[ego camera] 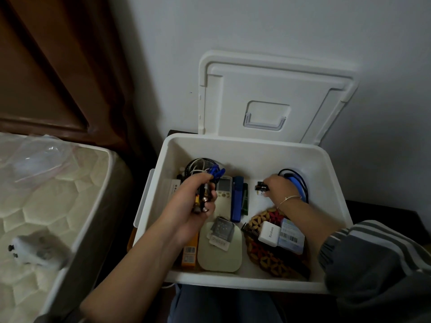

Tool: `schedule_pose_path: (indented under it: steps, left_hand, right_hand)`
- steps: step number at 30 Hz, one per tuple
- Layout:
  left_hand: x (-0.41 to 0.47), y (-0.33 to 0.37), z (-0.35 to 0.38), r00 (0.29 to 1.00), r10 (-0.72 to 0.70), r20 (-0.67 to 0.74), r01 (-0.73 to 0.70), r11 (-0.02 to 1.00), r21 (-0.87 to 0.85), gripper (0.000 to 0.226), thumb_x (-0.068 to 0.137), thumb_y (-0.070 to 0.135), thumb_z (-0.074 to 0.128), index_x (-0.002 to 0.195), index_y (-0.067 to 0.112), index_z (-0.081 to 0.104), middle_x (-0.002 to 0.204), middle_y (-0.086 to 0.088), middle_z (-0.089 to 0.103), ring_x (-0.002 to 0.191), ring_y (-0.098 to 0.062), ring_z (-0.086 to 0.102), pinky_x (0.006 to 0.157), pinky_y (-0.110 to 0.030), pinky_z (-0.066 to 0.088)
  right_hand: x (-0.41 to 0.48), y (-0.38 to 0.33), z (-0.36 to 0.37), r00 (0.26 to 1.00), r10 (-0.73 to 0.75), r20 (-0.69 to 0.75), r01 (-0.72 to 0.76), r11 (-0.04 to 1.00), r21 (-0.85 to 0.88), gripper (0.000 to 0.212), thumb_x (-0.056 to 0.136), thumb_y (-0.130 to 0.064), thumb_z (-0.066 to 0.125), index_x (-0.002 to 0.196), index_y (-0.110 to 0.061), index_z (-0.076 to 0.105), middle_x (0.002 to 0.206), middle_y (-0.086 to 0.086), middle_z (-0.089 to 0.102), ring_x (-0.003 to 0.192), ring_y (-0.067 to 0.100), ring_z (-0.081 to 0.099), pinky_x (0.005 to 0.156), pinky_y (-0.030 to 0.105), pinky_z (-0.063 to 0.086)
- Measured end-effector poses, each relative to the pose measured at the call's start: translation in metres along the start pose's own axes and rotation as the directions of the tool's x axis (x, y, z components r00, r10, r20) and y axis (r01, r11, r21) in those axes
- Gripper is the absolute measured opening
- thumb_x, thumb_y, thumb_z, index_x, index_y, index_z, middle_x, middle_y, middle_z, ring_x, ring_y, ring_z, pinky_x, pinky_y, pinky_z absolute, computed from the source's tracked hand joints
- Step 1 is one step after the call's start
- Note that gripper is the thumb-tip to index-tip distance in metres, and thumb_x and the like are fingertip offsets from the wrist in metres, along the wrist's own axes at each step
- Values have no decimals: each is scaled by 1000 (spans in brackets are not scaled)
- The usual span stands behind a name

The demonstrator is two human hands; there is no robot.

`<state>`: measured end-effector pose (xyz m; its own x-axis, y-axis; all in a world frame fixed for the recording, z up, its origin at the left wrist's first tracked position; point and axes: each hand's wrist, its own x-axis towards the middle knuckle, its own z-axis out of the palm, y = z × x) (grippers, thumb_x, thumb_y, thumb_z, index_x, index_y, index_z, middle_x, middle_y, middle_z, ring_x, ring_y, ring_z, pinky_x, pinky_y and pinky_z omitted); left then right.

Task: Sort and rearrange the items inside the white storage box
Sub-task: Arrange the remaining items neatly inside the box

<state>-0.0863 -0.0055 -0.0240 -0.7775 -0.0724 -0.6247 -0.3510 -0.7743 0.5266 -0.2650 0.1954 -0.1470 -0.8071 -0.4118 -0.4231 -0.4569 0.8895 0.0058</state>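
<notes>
The white storage box (245, 145) stands open in front of me. My left hand (198, 201) is inside it at the left, closed around a bundle of cables and plugs (206, 194) with blue ends sticking out on top. At the right, my right hand (278, 187) grips a small black item (260, 188) next to a coil of blue and black cable (297, 183). Between the hands lie a white remote (224, 194) and a blue stapler (236, 199). Nearer to me lie a cream oval pad (221, 255), a white charger (269, 233) and a patterned wooden trivet (263, 255).
The box lid (275, 89) leans upright against the white wall behind the box. A mattress (42, 206) with a clear plastic bag (35, 159) and a small white toy (30, 250) lies at the left. A dark wooden panel (46, 66) rises behind it.
</notes>
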Motion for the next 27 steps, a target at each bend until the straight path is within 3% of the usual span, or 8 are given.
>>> schedule_pose_path:
  steps: [8, 13, 18, 27]
  left_hand:
    - [37, -2, 13, 998, -65, -21, 65, 997, 30, 10, 89, 15, 62, 97, 10, 58, 71, -2, 59, 58, -9, 55, 40, -15, 36]
    - [45, -2, 5, 995, -89, -52, 89, 996, -11, 14, 87, 15, 64, 98, 8, 59, 70, -2, 61, 56, -8, 57, 39, -14, 37]
    - [45, -1, 4, 994, -92, -52, 90, 995, -46, 20, 85, 14, 66, 103, 8, 60, 70, -3, 64, 56, -8, 59, 39, -15, 39]
    - [47, 3, 5, 994, -75, -75, 72, 997, -34, 9, 89, 16, 63, 93, 8, 61, 68, -3, 63, 58, -8, 57, 37, -15, 39]
  right_hand:
    - [1, -4, 9, 993, 39, -110, -58, 983, -174, 24, 85, -5, 61, 109, -7, 61, 116, 10, 55, 103, 24, 58, 76, 30, 49]
    - [1, -9, 4, 991, 84, -104, -100, 983, -154, 40, 71, 3, 70, 108, -6, 59, 114, 12, 55, 98, 26, 61, 71, 31, 49]
    - [-1, -11, 4, 991, 87, -99, -101, 984, -147, 37, 75, -1, 70, 110, -6, 56, 115, 11, 56, 97, 26, 62, 71, 31, 51]
    - [-3, -19, 14, 978, -138, -157, 107, 975, -194, 31, 78, 3, 63, 107, -9, 57, 111, 9, 56, 97, 25, 58, 71, 31, 52]
